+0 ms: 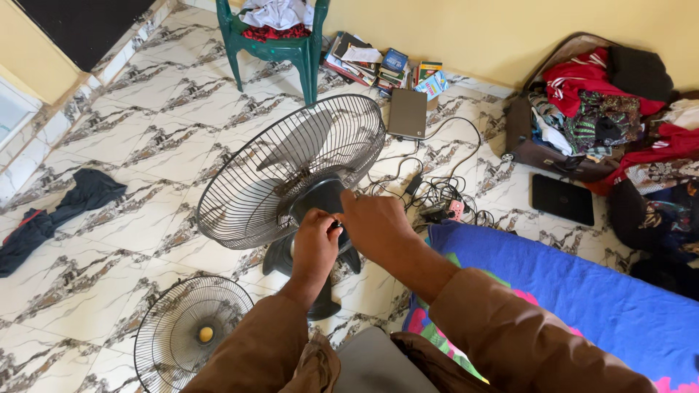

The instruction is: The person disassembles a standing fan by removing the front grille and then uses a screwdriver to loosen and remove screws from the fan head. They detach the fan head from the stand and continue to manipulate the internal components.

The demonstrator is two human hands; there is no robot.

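Observation:
A black standing fan (291, 171) with a wire rear grille and grey blades stands on the tiled floor, tilted up and away from me. My left hand (314, 244) is closed around the back of its motor housing. Beside it, my right hand (375, 222) rests on the same housing with the fingers curled; whether they pinch a small part there is unclear. The fan's black base (320, 302) shows below my left wrist. A detached round wire grille (191, 331) with a yellow centre lies flat on the floor at lower left.
A green plastic chair (273, 44) with clothes stands at the back. Books (382, 65), a closed laptop (408, 113), tangled cables (437, 193) and a black tablet (562, 198) lie around. An open suitcase of clothes (597, 109) is at right, a blue mattress (582, 291) under my right arm, dark cloth (58, 211) at left.

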